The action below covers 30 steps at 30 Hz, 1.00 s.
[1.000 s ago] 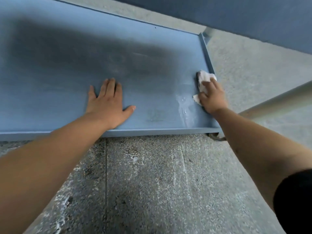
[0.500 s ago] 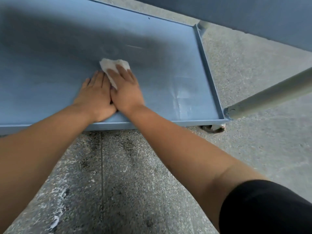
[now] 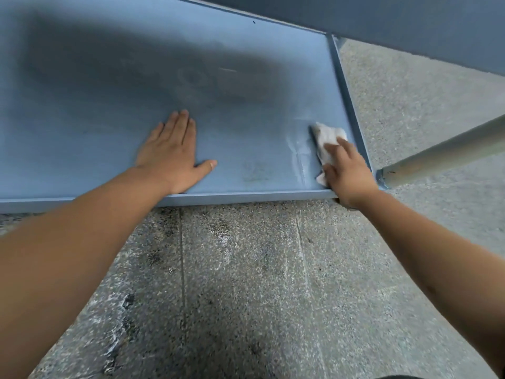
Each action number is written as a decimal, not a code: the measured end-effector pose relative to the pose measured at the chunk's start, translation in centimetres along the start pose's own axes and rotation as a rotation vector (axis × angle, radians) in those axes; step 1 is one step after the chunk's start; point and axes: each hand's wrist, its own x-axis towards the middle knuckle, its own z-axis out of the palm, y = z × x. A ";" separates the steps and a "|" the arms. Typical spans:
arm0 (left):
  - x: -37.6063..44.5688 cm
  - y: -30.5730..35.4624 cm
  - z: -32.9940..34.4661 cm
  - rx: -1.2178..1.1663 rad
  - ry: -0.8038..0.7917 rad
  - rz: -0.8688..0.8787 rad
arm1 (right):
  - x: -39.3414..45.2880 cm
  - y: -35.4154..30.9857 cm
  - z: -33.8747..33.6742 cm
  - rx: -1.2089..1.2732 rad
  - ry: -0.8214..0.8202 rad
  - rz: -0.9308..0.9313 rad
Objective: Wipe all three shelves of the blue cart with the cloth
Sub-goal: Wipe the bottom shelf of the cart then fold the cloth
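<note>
The blue cart's bottom shelf fills the upper half of the head view, with a low raised rim around it. My left hand lies flat on the shelf near its front edge, fingers straight, thumb out to the right. A bunched white cloth sits at the shelf's near right corner, close against the right rim. My right hand holds it down there, fingers bent over its top and thumb at its lower end. A damp streak shows just left of the cloth.
The underside of the shelf above hangs across the top right. A grey cart post rises from the shelf's near right corner. Speckled concrete floor lies below and to the right of the cart.
My right hand has swept the cloth from beside my left hand at the shelf's middle back to the near right corner. My left hand stays flat on the shelf.
</note>
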 end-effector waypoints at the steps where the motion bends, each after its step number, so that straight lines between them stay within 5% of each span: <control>1: 0.0 0.0 0.1 -0.001 0.002 0.001 | -0.2 0.5 0.0 -0.003 0.001 0.011; 11: -3.1 -7.0 -1.8 -0.159 0.029 0.064 | 0.2 0.1 0.1 0.074 0.027 0.076; 18: -6.1 -15.2 -2.2 0.130 -0.099 -0.052 | 0.4 -4.4 0.2 0.143 0.042 0.286; 22: -5.5 -15.3 -1.8 0.140 -0.099 -0.056 | 0.5 -11.0 1.4 0.125 0.115 0.282; 30: -5.5 -16.3 -0.9 0.082 -0.054 -0.013 | -2.1 -32.2 5.9 0.249 -0.114 -0.063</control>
